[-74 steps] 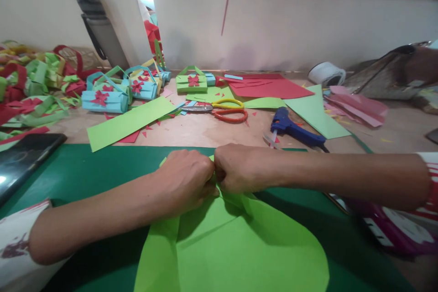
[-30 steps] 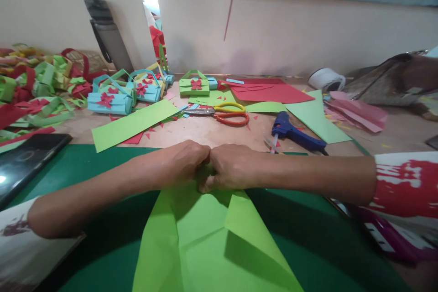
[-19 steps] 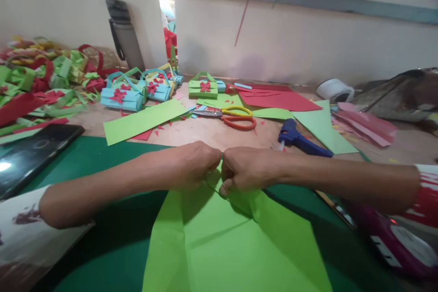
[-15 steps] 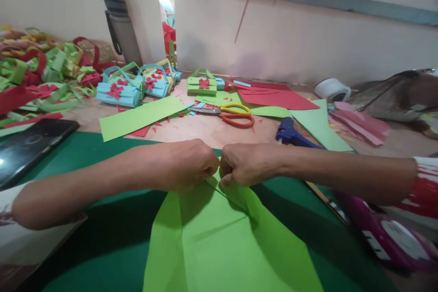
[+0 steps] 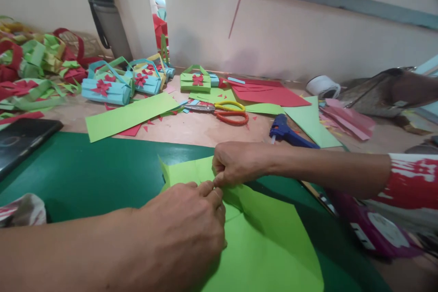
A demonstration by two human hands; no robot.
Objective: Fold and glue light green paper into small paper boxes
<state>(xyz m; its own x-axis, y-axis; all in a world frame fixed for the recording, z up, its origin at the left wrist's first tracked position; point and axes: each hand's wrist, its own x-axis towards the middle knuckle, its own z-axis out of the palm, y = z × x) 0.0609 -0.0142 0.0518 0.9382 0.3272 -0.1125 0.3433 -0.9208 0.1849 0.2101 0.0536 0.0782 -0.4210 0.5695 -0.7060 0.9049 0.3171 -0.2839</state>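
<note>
A bright green sheet of paper (image 5: 267, 237) with fold lines lies on the green mat, its far left corner curling upward. My right hand (image 5: 236, 164) is closed on the paper's far part, thumb and fingers pinched at a crease. Close in front of it, my left hand (image 5: 191, 223) lies over the paper with bent fingers; its fingertips meet the same crease, next to my right thumb. The left hand and forearm hide the paper's near left part.
Beyond the green mat (image 5: 102, 169) lie scissors (image 5: 229, 112), a blue glue gun (image 5: 290, 132) and a light green strip (image 5: 130, 116). Small paper handbags (image 5: 106, 91) stand near the wall. A phone (image 5: 27, 141) is at left, a magenta object (image 5: 379, 232) at right.
My left hand has come back toward me and down onto the paper, uncovering its far left corner. The right hand stays pinched at the far part. The view has shifted slightly.
</note>
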